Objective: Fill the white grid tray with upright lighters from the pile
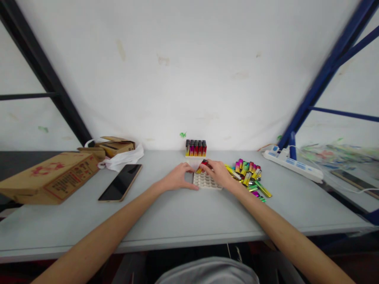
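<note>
A white tray (pixel 204 181) with rows of round holes lies flat on the table in front of me. My left hand (pixel 178 177) grips its left side, thumb at the near corner and fingers curled at the far corner. Between the fingers of my right hand (pixel 218 173) is a red and yellow lighter (pixel 201 165), tilted over the tray's far left holes. Part of the tray is hidden under the right hand. Just right of that hand lies a loose pile of shiny coloured lighters (pixel 247 177).
Behind the tray, a filled rack of lighters (pixel 196 148) stands by the wall. A phone (pixel 121 183), a white plastic bag (pixel 126 157) and cardboard boxes (pixel 53 173) lie to the left. A white power strip (pixel 293 163) is at the right by a blue metal post (pixel 314 86).
</note>
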`<state>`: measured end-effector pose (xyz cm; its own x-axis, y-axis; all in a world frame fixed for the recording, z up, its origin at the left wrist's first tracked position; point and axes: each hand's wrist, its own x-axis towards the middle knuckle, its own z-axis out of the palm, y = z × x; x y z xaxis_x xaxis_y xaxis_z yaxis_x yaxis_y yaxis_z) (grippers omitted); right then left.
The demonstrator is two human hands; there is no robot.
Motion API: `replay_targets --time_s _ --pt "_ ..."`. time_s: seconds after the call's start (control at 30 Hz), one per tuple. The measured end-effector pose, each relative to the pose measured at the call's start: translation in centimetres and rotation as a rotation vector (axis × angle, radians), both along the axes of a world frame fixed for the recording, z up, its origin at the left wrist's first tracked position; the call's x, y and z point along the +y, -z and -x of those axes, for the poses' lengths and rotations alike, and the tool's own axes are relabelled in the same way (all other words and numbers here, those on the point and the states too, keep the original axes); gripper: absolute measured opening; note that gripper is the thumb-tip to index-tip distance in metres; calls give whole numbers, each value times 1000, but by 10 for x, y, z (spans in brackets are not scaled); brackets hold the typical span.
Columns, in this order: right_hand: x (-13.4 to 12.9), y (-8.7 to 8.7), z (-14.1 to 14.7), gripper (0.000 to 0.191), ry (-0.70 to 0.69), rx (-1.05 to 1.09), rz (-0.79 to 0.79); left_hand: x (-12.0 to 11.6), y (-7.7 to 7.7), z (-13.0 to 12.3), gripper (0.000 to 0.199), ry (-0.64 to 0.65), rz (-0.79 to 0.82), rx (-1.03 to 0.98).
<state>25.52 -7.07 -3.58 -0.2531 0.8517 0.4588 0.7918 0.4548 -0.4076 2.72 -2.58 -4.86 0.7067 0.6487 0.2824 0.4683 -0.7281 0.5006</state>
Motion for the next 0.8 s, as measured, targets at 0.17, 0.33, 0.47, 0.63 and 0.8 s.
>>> replay_targets --time_s 0.17,0.33,0.47,0.63,0.8 --pt "13 4 5 30 -29 -102 13 0 0 -1 69 1 -18 20" --pt "17 4 4 28 -73 -108 -7 0 -1 0 69 -2 -16 17" --pt "17 6 4 29 -89 -133 -8 0 -2 0 70 -2 -8 27" --pt "22 8 2 31 -90 -154 -7 -1 -4 0 67 1 -12 26" --pt "30 8 -1 27 -119 -186 5 3 1 1 52 48 3 -20"
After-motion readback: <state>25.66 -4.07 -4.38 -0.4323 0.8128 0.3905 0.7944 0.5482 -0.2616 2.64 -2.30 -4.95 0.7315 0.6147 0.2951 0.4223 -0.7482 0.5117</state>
